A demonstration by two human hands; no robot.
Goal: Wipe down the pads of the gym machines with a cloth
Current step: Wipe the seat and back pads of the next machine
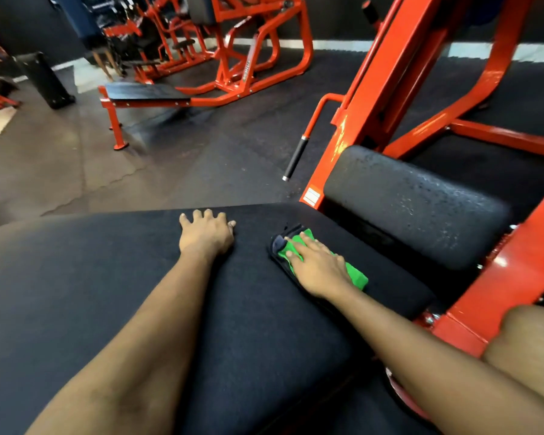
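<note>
risk here: the cloth (pixel 356 277) could bunch or slip off the pad (pixel 107 293) edge if the right grip (pixel 319 265) presses unevenly, leaving patches unwiped. cloth lies on the pad under the right grip, fingers straight, pressing flat. left grip (pixel 206 235), fingers spread, rests near the far edge.

Reaches forward with both arms, nearly straight. Rests left hand (pixel 206 232) palm down, fingers spread, tips slightly bent. Presses right hand (pixel 316 265) flat, fingers straight, nearer the body than the left.
</note>
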